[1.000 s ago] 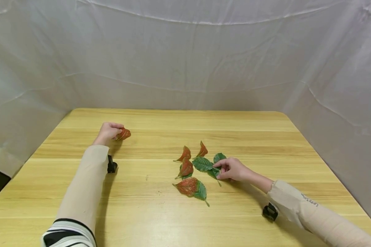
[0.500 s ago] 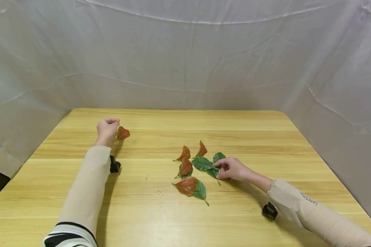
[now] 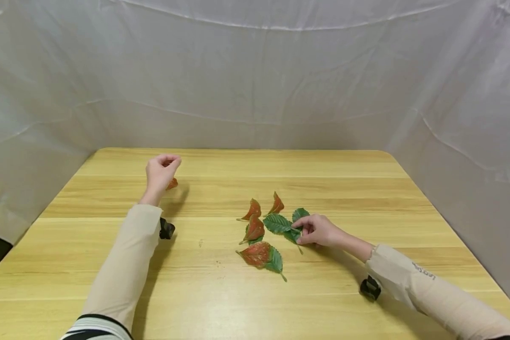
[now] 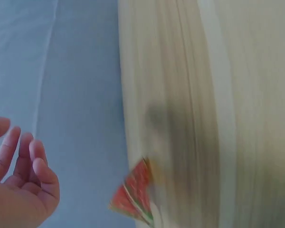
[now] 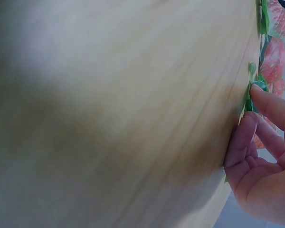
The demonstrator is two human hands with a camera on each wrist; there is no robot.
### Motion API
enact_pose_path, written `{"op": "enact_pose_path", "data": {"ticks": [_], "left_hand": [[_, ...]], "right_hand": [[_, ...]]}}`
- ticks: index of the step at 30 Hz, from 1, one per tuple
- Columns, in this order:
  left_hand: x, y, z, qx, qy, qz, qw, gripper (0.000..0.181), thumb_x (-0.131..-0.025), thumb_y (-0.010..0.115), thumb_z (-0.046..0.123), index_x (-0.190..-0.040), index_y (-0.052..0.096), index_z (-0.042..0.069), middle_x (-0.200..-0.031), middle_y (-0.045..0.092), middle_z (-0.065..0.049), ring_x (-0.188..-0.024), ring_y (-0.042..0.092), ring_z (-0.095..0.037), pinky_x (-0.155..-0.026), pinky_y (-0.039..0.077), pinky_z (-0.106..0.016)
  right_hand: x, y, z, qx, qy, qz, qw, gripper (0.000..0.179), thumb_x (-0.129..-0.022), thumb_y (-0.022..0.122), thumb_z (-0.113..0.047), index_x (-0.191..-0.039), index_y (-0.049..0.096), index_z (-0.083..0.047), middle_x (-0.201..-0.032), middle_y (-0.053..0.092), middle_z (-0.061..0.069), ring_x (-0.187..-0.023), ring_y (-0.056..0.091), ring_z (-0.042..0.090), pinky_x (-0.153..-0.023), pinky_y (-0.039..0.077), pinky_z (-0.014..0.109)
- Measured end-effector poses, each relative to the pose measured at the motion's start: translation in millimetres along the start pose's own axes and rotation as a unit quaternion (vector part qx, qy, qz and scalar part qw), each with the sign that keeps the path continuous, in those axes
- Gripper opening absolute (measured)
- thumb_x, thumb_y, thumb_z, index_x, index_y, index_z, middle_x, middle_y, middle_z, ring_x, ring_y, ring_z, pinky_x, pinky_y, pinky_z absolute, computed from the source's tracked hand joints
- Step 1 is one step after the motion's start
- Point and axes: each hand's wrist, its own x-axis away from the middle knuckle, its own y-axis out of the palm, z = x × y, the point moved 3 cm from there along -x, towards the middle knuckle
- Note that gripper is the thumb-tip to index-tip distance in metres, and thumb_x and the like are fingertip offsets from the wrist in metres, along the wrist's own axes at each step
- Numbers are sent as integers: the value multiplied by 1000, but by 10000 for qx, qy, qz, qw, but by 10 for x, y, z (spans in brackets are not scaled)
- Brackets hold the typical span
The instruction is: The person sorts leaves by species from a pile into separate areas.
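Keeping well apart with two hands: pinching with the right hand (image 3: pixel 320 232) at a cluster of green leaves (image 3: pixel 277 224), right of the worktop's (image 3: pixel 221 302) middle – impossible to tell on which leaf exactly. Hovering over the far left with the left hand (image 3: pixel 159 175), holding nothing, with loosely bent fingers, and hiding part of a lone red leaf (image 3: pixel 173 183) from the head view. Showing four more red leaves (image 3: pixel 255 229) just left of the green cluster – with the nearest overlapping another green leaf (image 3: pixel 275 260), in front of pale grey hanging fabric (image 3: pixel 255 85)
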Motion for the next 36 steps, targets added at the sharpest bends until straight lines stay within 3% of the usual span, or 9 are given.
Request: {"op": "enact_pose_path", "data": {"ticks": [3,7,12,17,24,36], "left_hand": [[53,90,73,115,410,-171,9989,29,-87,59,20,-103,61,-4,-82,53,3,-62,44,-4,-47,41,-16],[115,182,165,198,996,-298,9944,26,-86,60,17,-99,63,-6,-83,57,1,-71,48,-7,-60,40,-17],[247,279,298,76,1396,-561,9886,25,-86,60,17,-98,64,-5,-90,60,-9,-75,49,-11,-64,40,-21],[387,402,402,-24,1671,-985,9810,24,-86,60,16,-98,64,-4,-92,61,-15,-78,50,-16,-65,40,-23],[546,556,473,-167,1718,-1625,9715,21,-87,60,18,-98,66,1,-88,62,-12,-76,51,-20,-60,40,-26],[828,805,559,-115,2284,-2099,9506,13,-83,64,12,-92,69,3,-85,62,-5,-72,52,-18,-55,43,-27]], "right_hand": [[4,0,-6,7,19,1,10000,39,-76,69,-3,-111,57,10,-63,54,1,-47,45,12,-40,41,24],[8,-3,-9,-16,59,-3,10000,39,-76,68,-2,-111,56,10,-63,54,1,-47,45,12,-40,42,25],[12,-10,-3,-8,95,-6,10000,39,-76,68,-2,-112,56,10,-63,54,2,-46,45,12,-40,42,25],[15,-16,1,-10,146,-1,9999,39,-77,68,-2,-112,56,10,-63,53,2,-47,45,12,-40,42,25],[19,-16,-4,-57,204,6,9998,39,-77,68,-2,-112,56,9,-64,53,2,-47,45,12,-40,41,24],[27,-25,-27,-49,221,18,9997,39,-76,68,-2,-112,56,9,-64,53,2,-48,45,12,-40,42,25]]}}
